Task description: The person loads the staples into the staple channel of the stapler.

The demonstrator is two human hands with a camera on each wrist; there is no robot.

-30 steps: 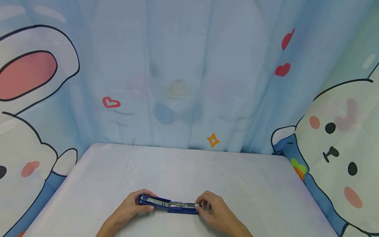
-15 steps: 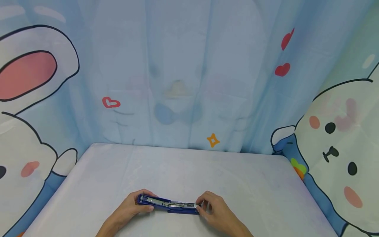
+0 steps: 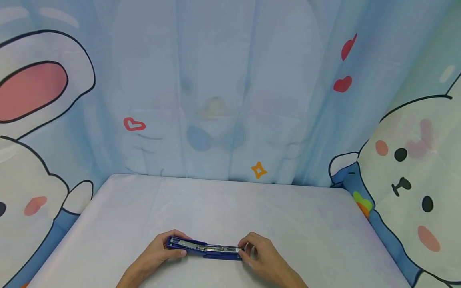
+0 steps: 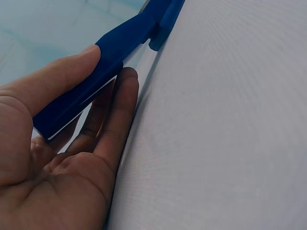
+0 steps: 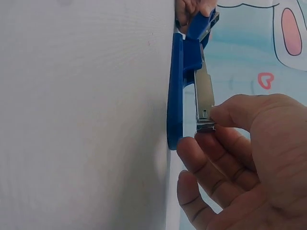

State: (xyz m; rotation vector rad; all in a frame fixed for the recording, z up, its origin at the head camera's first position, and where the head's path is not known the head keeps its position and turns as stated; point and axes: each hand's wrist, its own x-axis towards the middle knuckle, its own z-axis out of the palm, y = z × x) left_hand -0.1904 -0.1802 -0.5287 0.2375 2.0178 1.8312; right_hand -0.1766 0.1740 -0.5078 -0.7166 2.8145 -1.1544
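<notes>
A blue stapler (image 3: pixel 221 255) lies folded wide open near the front of the table, its metal inside facing up. My left hand (image 3: pixel 158 250) grips its raised top arm, with the thumb along one side, as the left wrist view shows on the blue casing (image 4: pixel 112 50). At the other end, my right hand (image 3: pixel 264 256) pinches the tip of the metal staple magazine (image 5: pixel 204 93) between thumb and fingers. In the right wrist view a gap separates the magazine from the blue base (image 5: pixel 175 100), which rests along the tabletop.
A white cloth covers the table (image 3: pixel 216 208). Behind it hangs a pale blue curtain (image 3: pixel 216 60) printed with hearts and a star. Large cartoon animals (image 3: pixel 399 192) are printed on the cloth at both sides.
Both hands and the stapler stay in place. Only the head view has shifted very slightly.
</notes>
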